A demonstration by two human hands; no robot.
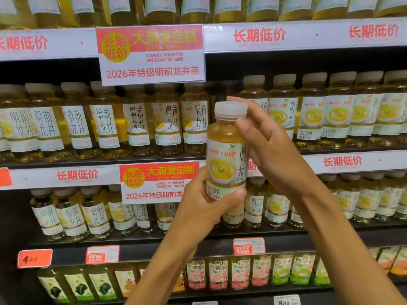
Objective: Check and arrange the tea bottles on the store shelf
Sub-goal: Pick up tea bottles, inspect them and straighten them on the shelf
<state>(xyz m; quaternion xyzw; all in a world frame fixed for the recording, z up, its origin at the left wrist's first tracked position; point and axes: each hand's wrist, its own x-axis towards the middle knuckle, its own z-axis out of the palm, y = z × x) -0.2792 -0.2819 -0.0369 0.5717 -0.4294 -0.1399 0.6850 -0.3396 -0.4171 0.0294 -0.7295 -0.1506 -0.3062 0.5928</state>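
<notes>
I had one tea bottle [226, 150] up in front of the shelf, upright, label facing me. My left hand [204, 208] sat at six o'clock of the bottle, fingers curled round its base, thumb pressed across the lower label. My right hand [271, 148] came in from three o'clock, fingers wrapped behind the neck and shoulder, thumb on the front just under the white cap [230, 109]. So the bottle stood between both hands, gripped low and high.

Behind it, at twelve o'clock, a gap [222, 93] showed in the middle row of bottles [136, 126], the same tea standing at nine and three o'clock of it. A red-and-white price sign [152, 53] hung at eleven o'clock of the held bottle, a second sign [157, 183] at eight o'clock, touching my left knuckles in view.
</notes>
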